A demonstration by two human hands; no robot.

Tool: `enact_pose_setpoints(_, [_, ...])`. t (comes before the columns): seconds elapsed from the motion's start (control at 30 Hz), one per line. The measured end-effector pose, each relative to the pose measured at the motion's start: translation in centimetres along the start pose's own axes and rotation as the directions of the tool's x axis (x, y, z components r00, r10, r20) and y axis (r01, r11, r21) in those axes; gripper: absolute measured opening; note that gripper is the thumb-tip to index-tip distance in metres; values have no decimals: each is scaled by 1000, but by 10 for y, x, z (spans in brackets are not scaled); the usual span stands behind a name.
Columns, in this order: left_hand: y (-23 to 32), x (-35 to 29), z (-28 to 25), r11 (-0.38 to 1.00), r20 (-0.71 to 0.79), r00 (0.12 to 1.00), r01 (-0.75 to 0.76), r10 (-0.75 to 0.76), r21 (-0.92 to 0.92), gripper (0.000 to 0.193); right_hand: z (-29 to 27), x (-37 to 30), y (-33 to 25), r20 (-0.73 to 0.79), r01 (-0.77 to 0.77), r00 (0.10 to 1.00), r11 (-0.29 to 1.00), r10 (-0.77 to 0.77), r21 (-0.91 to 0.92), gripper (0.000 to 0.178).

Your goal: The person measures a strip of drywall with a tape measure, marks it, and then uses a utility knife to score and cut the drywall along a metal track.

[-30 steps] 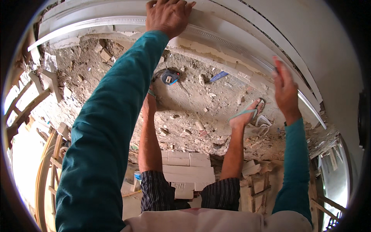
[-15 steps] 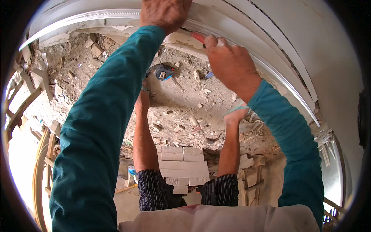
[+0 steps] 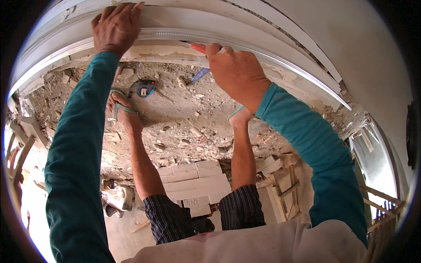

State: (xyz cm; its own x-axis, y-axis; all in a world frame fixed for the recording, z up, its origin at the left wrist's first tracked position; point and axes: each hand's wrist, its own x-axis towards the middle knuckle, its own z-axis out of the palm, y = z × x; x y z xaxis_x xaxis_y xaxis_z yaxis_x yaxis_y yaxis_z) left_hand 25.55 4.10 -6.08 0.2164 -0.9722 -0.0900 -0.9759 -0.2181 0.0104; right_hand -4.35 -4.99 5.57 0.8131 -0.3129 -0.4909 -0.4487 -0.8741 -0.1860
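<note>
A long white trim strip with a ribbed edge (image 3: 175, 33) runs across the top in front of me, along pale panels. My left hand (image 3: 116, 30) rests on the panels at the upper left, fingers spread forward and thumb apart; the fingertips are partly hidden. My right hand (image 3: 239, 74) is closed around a tool with a red handle (image 3: 198, 47). Its thin dark end points left against the lower edge of the strip; the tool's kind is unclear. Below the strip, a black and blue tape measure (image 3: 144, 89) lies on the rubble by my left foot.
A blue blade-shaped piece (image 3: 201, 74) lies on the debris near my right hand. Broken masonry and dust (image 3: 175, 118) cover the ground around my sandalled feet. Pale blocks (image 3: 193, 183) are stacked below, with wooden frames (image 3: 287, 193) at the right and left.
My left hand has moved left along the panels, away from my right hand. The right hand keeps hold of the red-handled tool by the strip. The view has shifted slightly.
</note>
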Motion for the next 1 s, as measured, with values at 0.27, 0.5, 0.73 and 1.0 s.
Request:
enact_pose_setpoints(0.27, [-6,0,10,998,26,1000,-11,10,59,36,14,-78,83,189,-124,974,992,121,3,19])
enact_pose_setpoints(0.5, [-12,-2,14,995,58,998,-24,18,99,37,21,-138,151,270,-167,946,983,180,-70,22])
enact_pose_setpoints(0.73, [-10,-3,18,998,-68,997,-40,43,43,37,40,-206,218,336,-201,907,963,252,-179,24])
enact_pose_setpoints(1.0, [12,-1,4,992,25,998,60,-58,-111,36,-5,-200,166,311,-465,848,884,429,49,31])
